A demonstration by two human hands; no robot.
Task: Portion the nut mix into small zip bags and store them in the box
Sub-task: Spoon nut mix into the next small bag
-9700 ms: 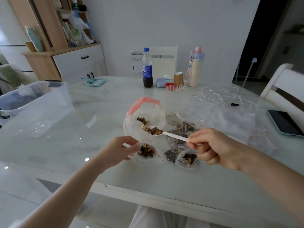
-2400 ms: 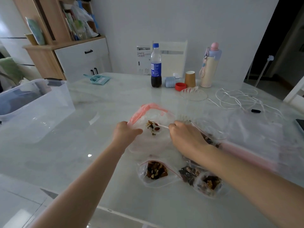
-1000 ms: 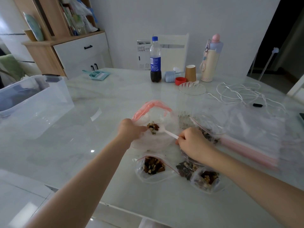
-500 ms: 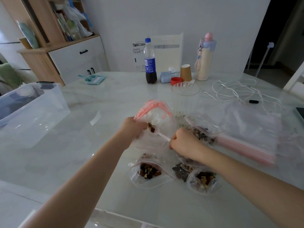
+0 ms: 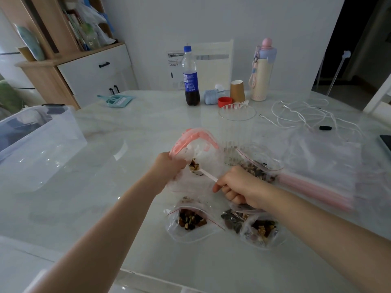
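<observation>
My left hand (image 5: 167, 167) grips the edge of a large clear bag with a pink zip strip (image 5: 195, 135) and holds its mouth open. My right hand (image 5: 237, 187) pinches the handle of a white plastic spoon (image 5: 206, 174). The spoon's bowl carries nut mix (image 5: 193, 166) inside that bag, close to my left fingers. Near the table's front edge lie small zip bags with nuts in them: one (image 5: 191, 222) below my hands and others (image 5: 259, 230) under my right wrist. Another red-striped bag of nuts (image 5: 257, 166) lies behind my right hand. The clear plastic box (image 5: 40, 144) stands at the far left.
A stack of unfilled zip bags (image 5: 321, 166) lies to the right. A clear ribbed cup (image 5: 237, 123) stands behind the big bag. Farther back stand a cola bottle (image 5: 191, 78), a paper cup (image 5: 237, 90) and a pastel flask (image 5: 262, 70). White cables (image 5: 304, 115) sprawl at back right.
The spoon has stayed inside the big pink-zip bag with nut mix on it. My right hand has drawn slightly back toward me, and the view has shifted a little.
</observation>
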